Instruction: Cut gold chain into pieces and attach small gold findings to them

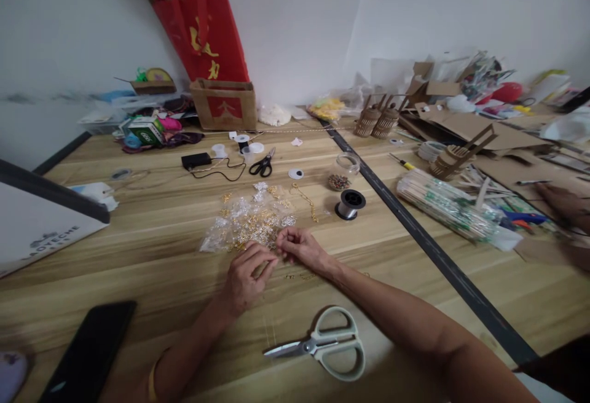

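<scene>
My left hand (pixel 249 275) is closed in a pinch, thumb against fingertips. Close beside it, my right hand (pixel 302 250) has its fingers curled together in a pinch too. Whatever sits between the fingertips is too small to make out. Just beyond both hands lies a pile of gold and silver jewelry findings (pixel 251 223) in and around clear plastic bags. Part of a gold chain (pixel 308 276) shows by my right wrist, and another gold chain (pixel 306 200) lies farther back. White-handled scissors (pixel 322 344) rest on the table nearer to me, blades pointing left.
A spool of thin wire (pixel 350 204) and a jar of beads (pixel 342 176) stand right of the pile. Black scissors (pixel 262 164) lie behind it. A phone (pixel 87 354) is at front left, a box (pixel 46 225) at left. At far right, another person's hand (pixel 565 203) is near bundled sticks (pixel 447 203).
</scene>
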`<state>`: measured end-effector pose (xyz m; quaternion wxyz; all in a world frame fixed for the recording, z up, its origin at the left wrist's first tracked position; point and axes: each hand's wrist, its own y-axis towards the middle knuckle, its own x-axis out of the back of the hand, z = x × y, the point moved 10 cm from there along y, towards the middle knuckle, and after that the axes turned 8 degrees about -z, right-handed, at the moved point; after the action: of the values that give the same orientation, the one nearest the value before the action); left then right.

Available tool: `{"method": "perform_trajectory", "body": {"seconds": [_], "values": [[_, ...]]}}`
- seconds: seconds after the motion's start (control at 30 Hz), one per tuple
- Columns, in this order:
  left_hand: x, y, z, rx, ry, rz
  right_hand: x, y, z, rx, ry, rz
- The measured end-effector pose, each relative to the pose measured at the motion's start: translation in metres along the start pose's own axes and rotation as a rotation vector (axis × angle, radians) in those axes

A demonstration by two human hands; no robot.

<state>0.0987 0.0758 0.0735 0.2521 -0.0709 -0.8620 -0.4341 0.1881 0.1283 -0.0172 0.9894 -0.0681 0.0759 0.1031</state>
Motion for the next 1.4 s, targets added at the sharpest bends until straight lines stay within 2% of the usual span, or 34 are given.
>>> {"method": "perform_trajectory", "body": {"seconds": [0.07,0.17,0.37,0.5,0.67,0.93,1.2,1.4], "values": [[0.001,-0.001,0.000,-0.012,-0.011,-0.003,0.000,0.000,0.001,0.005,0.009,0.002],[-0.006,-0.005,-0.006,-0.069,0.010,0.056,0.000,0.000,0.001,0.000,0.016,-0.005],[-0.032,-0.020,-0.021,-0.221,0.167,0.310,0.001,-0.001,0.002,-0.011,0.012,-0.017],[-0.044,-0.028,-0.021,-0.287,0.275,0.404,0.002,-0.001,0.000,-0.017,0.015,-0.015],[-0.052,-0.037,-0.013,-0.288,0.317,0.479,0.002,0.000,-0.004,-0.033,0.028,-0.022],[-0.055,-0.040,-0.010,-0.286,0.321,0.486,0.000,-0.002,-0.003,-0.042,0.033,-0.008],[-0.046,-0.031,-0.013,-0.233,0.280,0.400,0.001,-0.001,-0.004,-0.025,0.013,-0.003],[-0.046,-0.032,-0.010,-0.229,0.272,0.411,0.002,-0.001,-0.004,-0.024,0.004,-0.013]]}}
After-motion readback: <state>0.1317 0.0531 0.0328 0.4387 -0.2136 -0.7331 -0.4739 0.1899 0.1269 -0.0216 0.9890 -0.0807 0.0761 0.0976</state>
